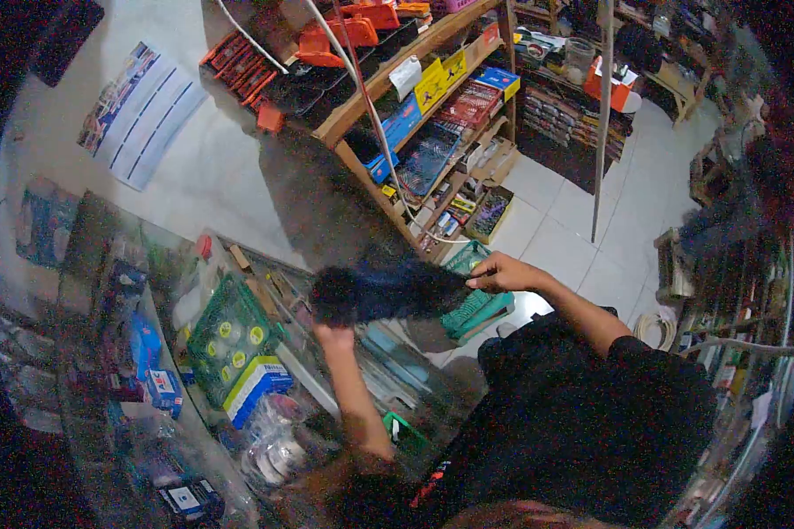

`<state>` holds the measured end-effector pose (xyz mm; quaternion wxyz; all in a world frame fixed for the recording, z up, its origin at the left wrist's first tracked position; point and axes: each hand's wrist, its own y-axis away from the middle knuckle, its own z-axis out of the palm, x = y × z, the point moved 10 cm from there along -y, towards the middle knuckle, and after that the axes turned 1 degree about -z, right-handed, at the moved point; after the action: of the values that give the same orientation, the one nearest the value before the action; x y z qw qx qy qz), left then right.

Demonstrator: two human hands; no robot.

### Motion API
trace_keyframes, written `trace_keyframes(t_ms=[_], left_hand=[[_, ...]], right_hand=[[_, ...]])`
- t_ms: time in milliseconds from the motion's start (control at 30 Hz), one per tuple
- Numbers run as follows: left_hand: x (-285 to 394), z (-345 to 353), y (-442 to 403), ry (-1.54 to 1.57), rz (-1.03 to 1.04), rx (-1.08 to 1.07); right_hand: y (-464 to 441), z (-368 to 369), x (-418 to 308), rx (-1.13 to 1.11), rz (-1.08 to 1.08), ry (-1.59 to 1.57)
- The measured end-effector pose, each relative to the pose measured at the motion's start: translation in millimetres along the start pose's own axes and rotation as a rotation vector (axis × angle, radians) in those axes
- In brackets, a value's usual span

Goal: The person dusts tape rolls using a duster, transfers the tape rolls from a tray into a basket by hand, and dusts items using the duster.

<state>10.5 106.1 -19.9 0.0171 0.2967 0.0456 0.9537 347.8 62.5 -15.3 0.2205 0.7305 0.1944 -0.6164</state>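
Observation:
A dark, soft-looking cloth [397,293], black with a bluish middle and blurred by motion, stretches between my two hands. My right hand [500,273] is closed, pinching its narrow right end between thumb and fingers. At the bulky left end, my left hand [333,339] holds the cloth from below; most of its fingers are hidden behind the dark material. Beneath the cloth lies a glass-topped counter [375,375] with long items showing inside. A green basket [481,316] stands just below my right hand.
On the left, the counter carries a green crate [229,339] of yellow-labelled items, a blue-and-white box [258,388] and plastic-wrapped goods [278,445]. A wooden shelf [370,110] full of packaged stock stands ahead. A pole [602,132] rises over the tiled floor [560,216].

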Motion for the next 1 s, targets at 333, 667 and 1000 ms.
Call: trace_keyframes(t_ms=[333,667,1000], left_hand=[[-6.3,-22.2,-4.4,-0.054,-0.06,0.113],[0.0,-4.5,15.8,-0.143,-0.044,0.271],[-7.0,-21.0,1.0,0.066,-0.094,0.209]], right_hand=[[6.5,-11.9,-12.7,0.003,-0.044,0.084],[-0.4,-17.9,-12.8,0.014,-0.153,0.169],[-6.4,-17.8,-12.1,-0.004,0.106,0.185]])
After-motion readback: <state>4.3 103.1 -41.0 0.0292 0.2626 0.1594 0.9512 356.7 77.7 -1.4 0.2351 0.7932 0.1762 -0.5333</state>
